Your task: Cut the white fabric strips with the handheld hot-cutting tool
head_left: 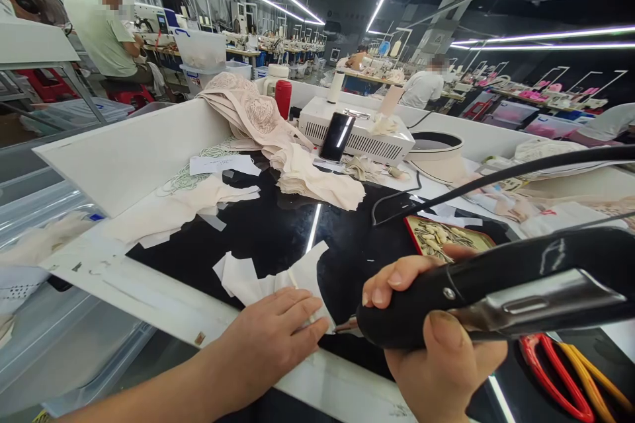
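With the left hand (278, 337) nearer, its fingers unclenched and pressing down, the one white piece (243, 281) lies right under them by the worktop's (153, 304) front edge, kinda long left-to-right, while the right hand (441, 370) is wrapped round one black handheld tool (526, 264).

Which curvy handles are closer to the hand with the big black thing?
The red handles. They lie nearer the right hand; the yellow ones are farther right.

Blk handheld tool (540, 277) w/ metal lever, tilted, tip near creased wht pc (313, 272) on blk tabletop (354, 241).
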`<state>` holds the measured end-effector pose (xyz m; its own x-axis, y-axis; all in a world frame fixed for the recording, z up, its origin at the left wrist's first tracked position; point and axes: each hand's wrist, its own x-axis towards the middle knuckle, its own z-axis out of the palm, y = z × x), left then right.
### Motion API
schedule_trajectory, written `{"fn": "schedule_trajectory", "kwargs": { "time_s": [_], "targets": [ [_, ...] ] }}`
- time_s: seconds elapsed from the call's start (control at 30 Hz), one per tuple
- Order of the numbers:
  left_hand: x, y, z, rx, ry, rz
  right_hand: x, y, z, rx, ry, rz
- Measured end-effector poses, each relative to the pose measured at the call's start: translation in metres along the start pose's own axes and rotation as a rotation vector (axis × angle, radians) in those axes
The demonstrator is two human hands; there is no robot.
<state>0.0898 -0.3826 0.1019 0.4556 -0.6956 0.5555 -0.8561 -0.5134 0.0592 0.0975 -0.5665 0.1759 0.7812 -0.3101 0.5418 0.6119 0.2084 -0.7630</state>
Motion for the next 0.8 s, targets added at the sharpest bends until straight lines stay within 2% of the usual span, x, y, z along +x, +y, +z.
{"fn": "schedule_trajectory", "kwargs": {
  "time_s": [0.33,0.67,0.8],
  "targets": [
    [-0.004,0.0,0.006,-0.042,-0.037,-0.043,0.012,0.0,0.01,0.039,0.072,-0.019],
    [-0.002,0.001,0.01,-0.018,0.049,-0.068,0.02,0.01,0.013,-0.023,0.069,-0.038],
    [-0.001,0.001,0.008,-0.026,0.04,-0.072,0.019,0.01,0.014,-0.032,0.056,-0.039]
  ]
}}
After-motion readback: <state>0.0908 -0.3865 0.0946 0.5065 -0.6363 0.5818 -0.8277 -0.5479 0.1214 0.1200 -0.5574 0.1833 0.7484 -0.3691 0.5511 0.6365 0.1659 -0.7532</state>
